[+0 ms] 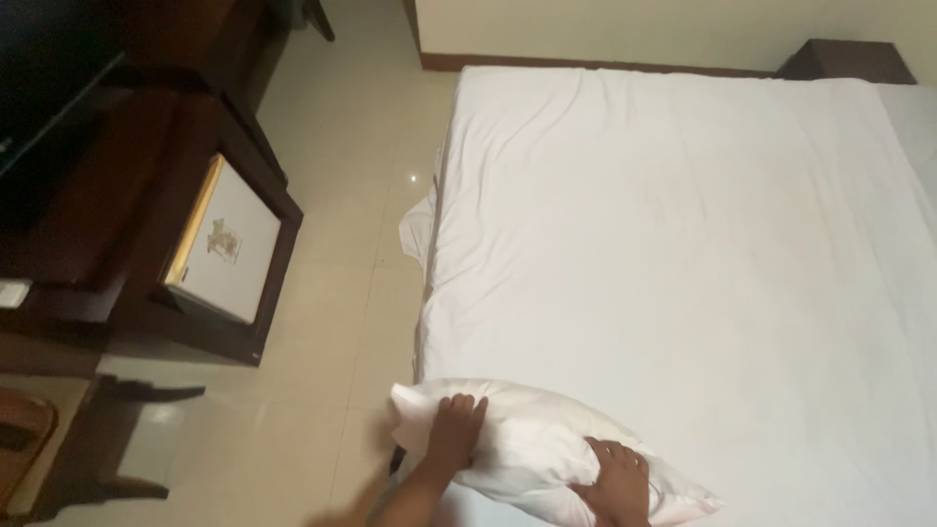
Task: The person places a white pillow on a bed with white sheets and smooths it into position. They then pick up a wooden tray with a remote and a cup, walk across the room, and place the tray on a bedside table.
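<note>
Pillow (532, 454) work is in hand: a white pillow sits at the near edge of the bed (683, 244), and both hands are on it. The left hand (457, 427) lies over the pillow's upper left part, fingers curled down into the fabric, pressing rather than wrapped around it. The right hand (617, 480) clasps the lower right side, fingers spread and sunk into the soft filling, so the pillow is squeezed between the two.

By the look of it this is the plumping or positioning stage, with the pillow held and not yet laid flat. Any further move from here would call for both hands to keep their hold, since the filling gives under the fingers and a corner could sag.

Beyond the hands the sheet (703, 195) stretches wide and flat, with plenty of open room. Left of the left hand the mattress edge drops straight to the tiled floor (332, 293), so the pillow's left corner hangs just past it. Further left stands a dark wooden cabinet (195, 224), well apart.
</note>
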